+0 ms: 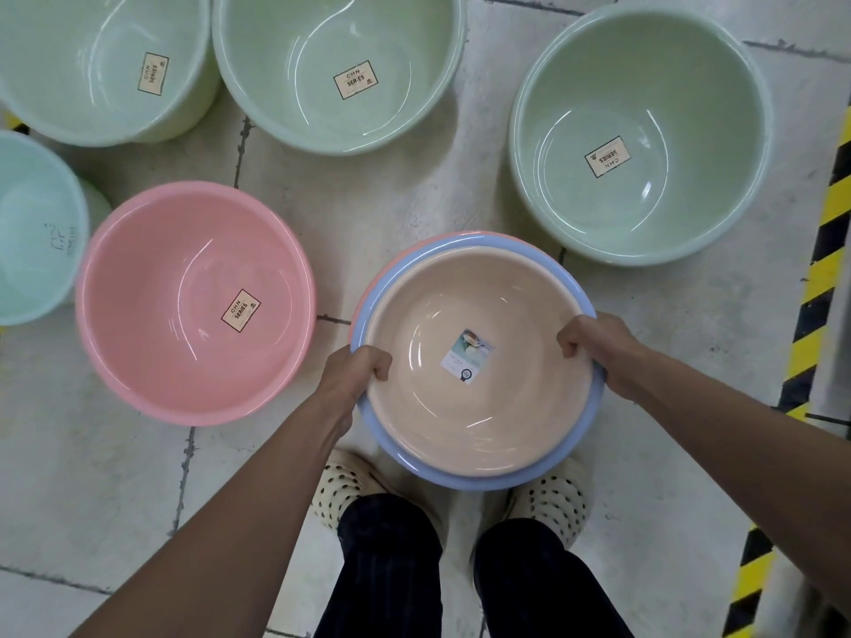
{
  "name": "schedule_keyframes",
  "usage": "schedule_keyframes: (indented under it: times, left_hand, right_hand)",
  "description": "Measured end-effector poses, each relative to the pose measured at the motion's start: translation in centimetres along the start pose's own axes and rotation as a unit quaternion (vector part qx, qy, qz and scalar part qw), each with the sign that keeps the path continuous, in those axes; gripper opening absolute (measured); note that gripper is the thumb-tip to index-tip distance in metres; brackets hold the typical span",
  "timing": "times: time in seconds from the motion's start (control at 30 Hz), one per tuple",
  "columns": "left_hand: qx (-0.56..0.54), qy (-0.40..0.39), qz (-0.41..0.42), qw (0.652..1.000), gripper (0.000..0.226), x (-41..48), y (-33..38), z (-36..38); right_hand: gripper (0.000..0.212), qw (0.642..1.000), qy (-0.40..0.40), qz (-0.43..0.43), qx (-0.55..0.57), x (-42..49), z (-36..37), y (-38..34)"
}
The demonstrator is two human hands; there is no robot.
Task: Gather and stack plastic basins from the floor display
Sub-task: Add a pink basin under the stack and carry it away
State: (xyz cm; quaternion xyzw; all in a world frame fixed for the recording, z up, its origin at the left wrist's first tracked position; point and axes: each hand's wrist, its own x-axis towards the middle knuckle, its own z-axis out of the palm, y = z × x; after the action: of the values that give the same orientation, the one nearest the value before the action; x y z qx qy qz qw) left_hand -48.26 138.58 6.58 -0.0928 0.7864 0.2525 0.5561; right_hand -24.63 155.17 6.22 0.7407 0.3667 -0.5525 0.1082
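Observation:
A nested stack sits in front of my feet: a beige basin [479,407] inside a blue basin [465,478], with a pink rim [368,292] peeking out beneath on the left. My left hand [357,370] grips the stack's left rim, fingers curled over the edge. My right hand [594,343] grips the right rim the same way. A single pink basin [152,324] lies on the floor to the left. Three large pale green basins lie beyond: one far left [60,62], one centre [285,99], one right [598,214].
A mint basin [27,250] is cut off by the left edge. Yellow-and-black hazard tape [815,287] runs down the right side. My slippered feet [340,490] stand on the white tiled floor [414,200] just below the stack.

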Motion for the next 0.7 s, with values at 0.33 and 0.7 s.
schedule_keyframes:
  times: [0.33,0.7]
  left_hand:
    - [-0.001,0.007,-0.016,1.0,0.036,-0.6,-1.1,1.4]
    - [-0.032,0.032,0.039,0.998,0.032,-1.1,-0.5,3.5]
  right_hand:
    - [0.022,0.999,-0.006,-0.036,-0.04,0.1,-1.6,-0.6]
    - [0.039,0.999,-0.001,-0.039,-0.025,0.5,-2.7,1.3]
